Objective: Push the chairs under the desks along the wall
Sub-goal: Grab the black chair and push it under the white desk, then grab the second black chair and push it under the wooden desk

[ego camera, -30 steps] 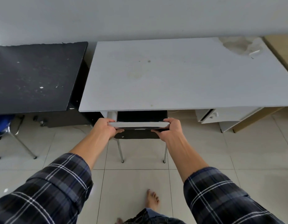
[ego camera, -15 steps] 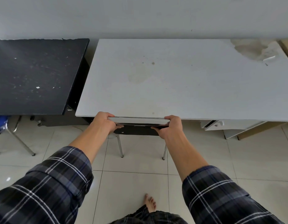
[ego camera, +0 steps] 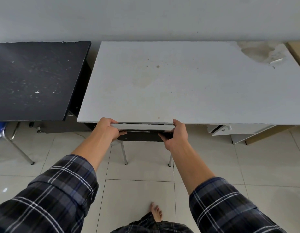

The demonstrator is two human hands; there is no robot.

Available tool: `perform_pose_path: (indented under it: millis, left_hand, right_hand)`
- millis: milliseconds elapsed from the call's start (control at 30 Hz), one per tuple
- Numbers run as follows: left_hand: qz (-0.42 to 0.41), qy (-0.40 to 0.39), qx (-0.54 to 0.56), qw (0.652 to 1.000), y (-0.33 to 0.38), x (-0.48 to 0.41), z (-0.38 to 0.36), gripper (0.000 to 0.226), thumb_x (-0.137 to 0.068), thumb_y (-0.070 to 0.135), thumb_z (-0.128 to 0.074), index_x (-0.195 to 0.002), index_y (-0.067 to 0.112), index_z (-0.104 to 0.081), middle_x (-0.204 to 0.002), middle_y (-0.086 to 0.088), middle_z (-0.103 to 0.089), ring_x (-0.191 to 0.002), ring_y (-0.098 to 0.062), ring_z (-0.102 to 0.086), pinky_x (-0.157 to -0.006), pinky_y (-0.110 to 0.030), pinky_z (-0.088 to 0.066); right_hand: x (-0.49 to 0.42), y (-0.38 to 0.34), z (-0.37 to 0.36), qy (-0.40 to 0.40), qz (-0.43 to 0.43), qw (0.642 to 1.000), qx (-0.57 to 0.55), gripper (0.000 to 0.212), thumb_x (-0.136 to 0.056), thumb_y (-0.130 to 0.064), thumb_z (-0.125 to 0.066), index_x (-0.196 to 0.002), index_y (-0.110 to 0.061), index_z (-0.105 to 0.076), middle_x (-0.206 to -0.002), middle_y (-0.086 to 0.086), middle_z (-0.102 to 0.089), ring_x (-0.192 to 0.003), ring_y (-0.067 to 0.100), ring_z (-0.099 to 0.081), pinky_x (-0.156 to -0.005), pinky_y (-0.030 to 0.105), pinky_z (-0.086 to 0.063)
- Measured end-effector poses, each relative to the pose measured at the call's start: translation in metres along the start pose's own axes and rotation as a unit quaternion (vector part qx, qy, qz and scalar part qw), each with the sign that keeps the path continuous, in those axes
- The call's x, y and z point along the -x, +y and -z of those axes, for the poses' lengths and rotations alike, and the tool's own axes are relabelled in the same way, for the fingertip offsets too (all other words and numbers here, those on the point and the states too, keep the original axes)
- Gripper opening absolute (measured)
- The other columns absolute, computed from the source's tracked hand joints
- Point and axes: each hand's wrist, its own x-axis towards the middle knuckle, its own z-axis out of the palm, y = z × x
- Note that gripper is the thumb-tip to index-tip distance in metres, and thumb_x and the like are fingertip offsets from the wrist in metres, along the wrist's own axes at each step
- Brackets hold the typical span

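A black chair point(ego camera: 142, 136) with chrome legs stands tucked under the front edge of the white desk point(ego camera: 188, 84); only its backrest top and two rear legs show. My left hand point(ego camera: 106, 128) grips the left end of the backrest's top rail. My right hand point(ego camera: 177, 133) grips the right end. The backrest top touches or nearly touches the desk's front edge. A second chair point(ego camera: 1, 132), blue with chrome legs, sits partly under the black desk point(ego camera: 36, 79) at the far left.
Both desks stand against a grey wall. A white drawer unit point(ego camera: 230, 130) hangs under the white desk's right side, a wooden board point(ego camera: 263, 137) beside it. A wheeled black unit point(ego camera: 61, 127) sits under the black desk. My bare foot point(ego camera: 156, 211) is on the tiled floor.
The chair has slid forward under the white desk; its seat, visible one second ago, is now hidden. Both hands kept their grip and moved up to the desk edge.
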Motion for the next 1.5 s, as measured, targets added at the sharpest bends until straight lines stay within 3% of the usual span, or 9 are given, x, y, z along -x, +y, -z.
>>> perform_pose_path:
  millis: [200, 367, 533, 633, 800, 1000, 1167, 1267, 1500]
  left_hand:
    - [0.000, -0.006, 0.002, 1.000, 0.000, -0.002, -0.003, 0.014, -0.078, -0.013, -0.049, -0.073, 0.000, -0.053, -0.088, -0.017, -0.045, -0.074, -0.043, -0.051, -0.072, -0.064, -0.050]
    - [-0.011, -0.041, 0.009, 0.999, -0.005, -0.006, 0.001, 0.015, -0.078, -0.010, -0.047, -0.070, 0.001, -0.052, -0.090, -0.018, -0.042, -0.093, -0.040, -0.047, -0.086, -0.061, -0.050]
    - [-0.010, -0.130, 0.013, 0.991, -0.015, -0.008, 0.020, 0.018, -0.083, 0.012, -0.065, -0.096, 0.008, -0.053, -0.114, -0.020, -0.049, -0.103, -0.037, -0.052, -0.090, -0.059, -0.050]
    - [-0.054, -0.175, -0.055, 0.982, -0.030, -0.008, 0.038, 0.037, -0.082, 0.042, -0.070, -0.109, 0.020, -0.056, -0.120, -0.015, -0.052, -0.108, -0.037, -0.056, -0.095, -0.058, -0.047]
    - [-0.110, -0.162, -0.230, 0.953, -0.060, -0.001, 0.062, 0.054, -0.077, 0.048, -0.074, -0.115, 0.017, -0.054, -0.117, -0.006, -0.055, -0.104, -0.027, -0.060, -0.091, -0.045, -0.051]
    - [-0.299, -0.166, -0.559, 0.755, -0.111, 0.030, 0.091, 0.076, -0.086, 0.057, -0.055, -0.149, 0.019, -0.033, -0.154, -0.005, -0.035, -0.138, -0.029, -0.035, -0.110, -0.043, -0.031]
    - [-0.423, -0.208, -0.667, 0.577, -0.167, 0.084, 0.115, 0.081, -0.085, 0.068, -0.045, -0.151, 0.025, -0.024, -0.155, -0.009, -0.031, -0.139, -0.032, -0.033, -0.107, -0.047, -0.035]
    - [-0.460, -0.227, -0.696, 0.502, -0.205, 0.112, 0.130, 0.085, -0.083, 0.071, -0.043, -0.152, 0.027, -0.021, -0.158, -0.009, -0.025, -0.143, -0.030, -0.026, -0.109, -0.048, -0.032]
    - [-0.507, -0.280, -0.740, 0.343, -0.320, 0.194, 0.123, 0.092, -0.079, 0.078, -0.037, -0.153, 0.028, -0.017, -0.161, -0.008, -0.016, -0.146, -0.028, -0.017, -0.114, -0.049, -0.025]
  right_hand:
    - [-0.005, -0.003, -0.001, -0.006, -0.006, 1.000, 0.003, 0.039, -0.084, -0.024, -0.076, -0.116, -0.009, -0.059, -0.110, 0.017, -0.061, -0.090, 0.037, -0.064, -0.072, 0.055, -0.063]
    - [-0.002, -0.004, 0.008, -0.041, -0.015, 0.998, 0.045, 0.049, -0.082, -0.033, -0.079, -0.121, -0.013, -0.058, -0.118, 0.020, -0.060, -0.098, 0.041, -0.066, -0.077, 0.059, -0.061]
    - [0.010, -0.005, 0.029, -0.091, -0.011, 0.985, 0.145, 0.068, -0.076, -0.061, -0.077, -0.122, -0.016, -0.055, -0.118, 0.019, -0.059, -0.101, 0.039, -0.065, -0.080, 0.058, -0.060]
    - [0.018, -0.004, 0.046, -0.098, 0.020, 0.975, 0.201, 0.065, -0.080, -0.063, -0.072, -0.124, -0.018, -0.058, -0.116, 0.015, -0.060, -0.101, 0.036, -0.063, -0.088, 0.057, -0.058]
    - [0.036, 0.020, 0.094, -0.024, 0.142, 0.921, 0.363, 0.081, -0.089, -0.052, -0.068, -0.151, -0.011, -0.035, -0.146, 0.010, -0.047, -0.129, 0.032, -0.049, -0.100, 0.051, -0.050]
    - [0.079, 0.064, 0.171, 0.051, 0.293, 0.773, 0.560, 0.088, -0.091, -0.056, -0.061, -0.156, -0.010, -0.023, -0.157, 0.016, -0.037, -0.141, 0.035, -0.040, -0.109, 0.044, -0.040]
    - [0.121, 0.093, 0.247, 0.113, 0.321, 0.709, 0.618, 0.087, -0.091, -0.059, -0.059, -0.155, -0.012, -0.023, -0.159, 0.013, -0.032, -0.147, 0.032, -0.028, -0.116, 0.054, -0.032]
    - [0.143, 0.111, 0.295, 0.152, 0.306, 0.694, 0.634, 0.091, -0.091, -0.062, -0.055, -0.158, -0.014, -0.017, -0.165, 0.013, -0.020, -0.153, 0.033, -0.013, -0.118, 0.063, -0.023]
    - [0.181, 0.115, 0.435, 0.239, 0.249, 0.746, 0.570, 0.091, -0.092, -0.063, -0.053, -0.159, -0.017, -0.012, -0.169, 0.014, -0.007, -0.155, 0.037, 0.000, -0.119, 0.067, -0.013]
